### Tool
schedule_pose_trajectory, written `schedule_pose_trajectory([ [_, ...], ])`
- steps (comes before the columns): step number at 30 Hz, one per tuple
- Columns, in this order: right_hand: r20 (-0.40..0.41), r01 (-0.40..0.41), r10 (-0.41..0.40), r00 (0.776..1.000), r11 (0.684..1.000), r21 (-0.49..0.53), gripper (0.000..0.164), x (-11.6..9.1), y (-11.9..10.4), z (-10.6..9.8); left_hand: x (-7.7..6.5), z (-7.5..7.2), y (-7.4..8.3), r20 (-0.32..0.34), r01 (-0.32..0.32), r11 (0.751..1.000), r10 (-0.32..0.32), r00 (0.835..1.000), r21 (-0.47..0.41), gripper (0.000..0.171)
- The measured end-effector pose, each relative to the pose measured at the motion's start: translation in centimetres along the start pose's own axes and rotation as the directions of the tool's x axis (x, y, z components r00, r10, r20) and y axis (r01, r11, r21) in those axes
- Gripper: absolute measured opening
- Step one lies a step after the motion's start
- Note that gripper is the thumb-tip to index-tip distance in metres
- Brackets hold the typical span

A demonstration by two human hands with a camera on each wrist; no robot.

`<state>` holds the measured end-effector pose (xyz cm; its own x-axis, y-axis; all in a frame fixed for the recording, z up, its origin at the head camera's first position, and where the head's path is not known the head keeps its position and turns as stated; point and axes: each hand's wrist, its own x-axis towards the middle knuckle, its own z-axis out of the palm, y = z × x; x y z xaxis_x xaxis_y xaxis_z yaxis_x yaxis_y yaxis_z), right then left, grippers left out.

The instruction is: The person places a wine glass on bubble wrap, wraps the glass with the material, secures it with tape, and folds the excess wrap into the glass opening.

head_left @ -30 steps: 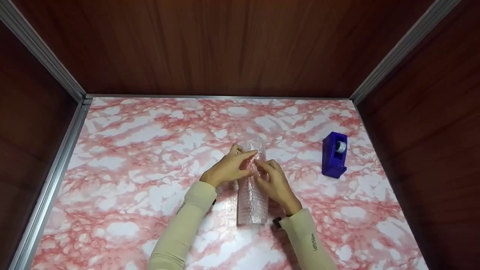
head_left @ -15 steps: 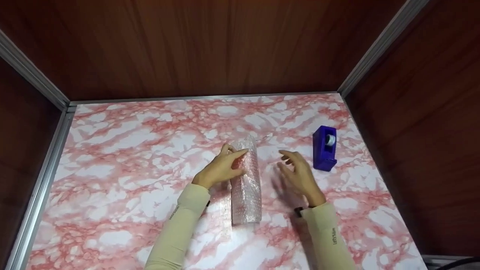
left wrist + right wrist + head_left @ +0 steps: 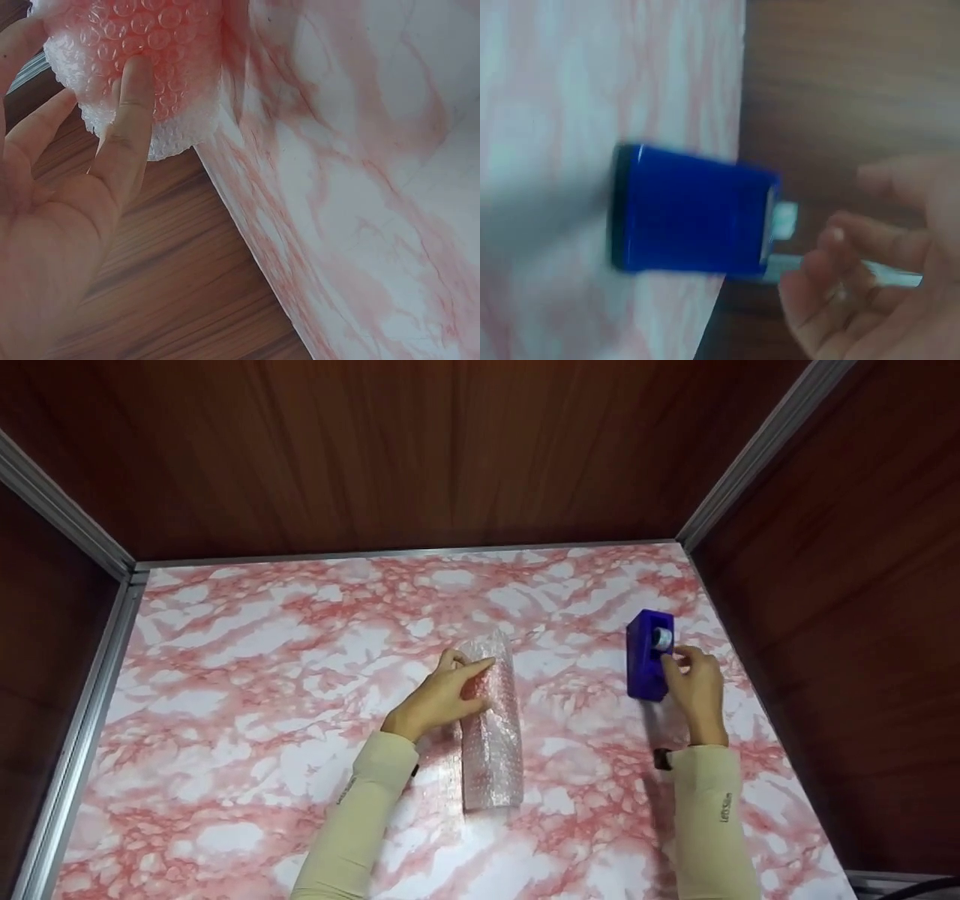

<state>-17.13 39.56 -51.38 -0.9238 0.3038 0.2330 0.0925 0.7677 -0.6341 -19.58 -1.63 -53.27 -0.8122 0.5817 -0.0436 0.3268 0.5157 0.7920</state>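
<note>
A cylinder-shaped roll of bubble wrap (image 3: 499,757) lies lengthwise on the table, with something reddish showing through it. My left hand (image 3: 437,699) holds it near its far end; thumb and forefinger lie over the top. In the left wrist view, the fingers (image 3: 135,97) are spread around the bubbled surface. Off to the right stands a blue tape dispenser (image 3: 643,660) with a small tape roll (image 3: 661,638) in it. My right hand (image 3: 696,690) is beside its front right edge. The right wrist view, blurred, has loosely bent fingers (image 3: 855,232) apart from the dispenser.
A red-and-white marbled sheet covers the table (image 3: 300,780). Dark wood panels (image 3: 412,457) with metal rails (image 3: 757,450) enclose the back and both sides. Part of a black cable (image 3: 919,887) shows at the lower right corner.
My right hand has left the bubble wrap roll and moved right to the tape dispenser. The left hand has stayed on the roll. The head view has shifted slightly.
</note>
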Motion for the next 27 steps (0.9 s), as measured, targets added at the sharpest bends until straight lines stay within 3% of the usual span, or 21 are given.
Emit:
schedule_pose_trajectory([
  [3,0.100,-0.133,0.135,0.986,0.991,-0.028,0.041,0.3,1.1,-0.7,-0.1,0.2,-0.1,-0.003,0.000,1.000,0.000,1.000,-0.001,0.070],
  [7,0.236,-0.325,0.309,0.921,0.945,0.032,0.051,0.2,1.9,-0.7,-0.1,0.4,-0.1,-0.010,-0.001,1.000,0.001,1.000,-0.002,0.070],
  [10,0.256,-0.427,0.384,0.887,0.893,0.142,0.045,0.2,2.1,-0.3,0.0,0.3,-0.1,-0.011,-0.002,1.000,0.002,1.000,-0.005,0.069],
  [13,0.237,-0.455,0.403,0.884,0.859,0.236,0.035,0.2,2.0,0.0,0.1,0.3,0.0,-0.012,-0.003,1.000,0.003,1.000,0.001,0.069],
  [20,0.245,-0.483,0.424,0.872,0.825,0.291,0.032,0.5,1.5,0.1,0.1,0.5,-0.1,-0.030,-0.008,1.000,0.008,1.000,-0.009,0.070],
  [27,0.289,-0.544,0.461,0.839,0.730,0.414,0.028,0.1,1.0,0.2,0.0,0.8,-0.2,-0.057,-0.023,0.999,0.022,0.998,-0.024,0.069],
])
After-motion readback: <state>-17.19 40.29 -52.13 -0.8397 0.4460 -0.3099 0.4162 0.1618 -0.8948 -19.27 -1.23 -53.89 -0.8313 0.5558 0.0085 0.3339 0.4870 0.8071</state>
